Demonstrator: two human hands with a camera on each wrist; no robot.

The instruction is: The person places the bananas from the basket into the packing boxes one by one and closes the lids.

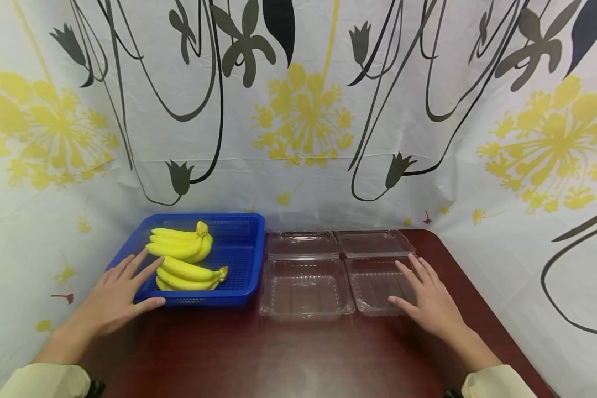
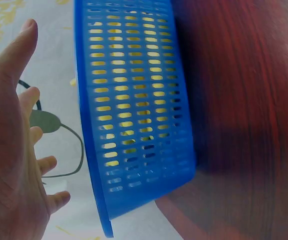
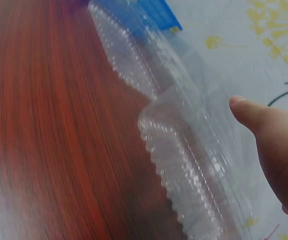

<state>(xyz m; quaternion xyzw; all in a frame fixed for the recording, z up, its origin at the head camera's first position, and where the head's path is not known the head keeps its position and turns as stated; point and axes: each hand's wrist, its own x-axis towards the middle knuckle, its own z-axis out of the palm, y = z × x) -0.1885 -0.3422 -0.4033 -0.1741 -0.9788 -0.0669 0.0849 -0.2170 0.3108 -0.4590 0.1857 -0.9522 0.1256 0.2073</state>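
Note:
Two bunches of yellow bananas lie in a blue plastic basket at the left of the table: one bunch at the back, another bunch in front of it. Over the basket's left front corner my left hand is spread, its fingers straight and holding nothing. Beside the basket sit two clear plastic clamshell boxes with raised lids, a left box and a right box. My right hand hovers at the right box's right side, fingers extended, nothing in it.
A dark red wooden table carries everything. Behind and at both sides hangs a white sheet with yellow and grey flower prints. The basket's slotted side wall rises close to my left hand.

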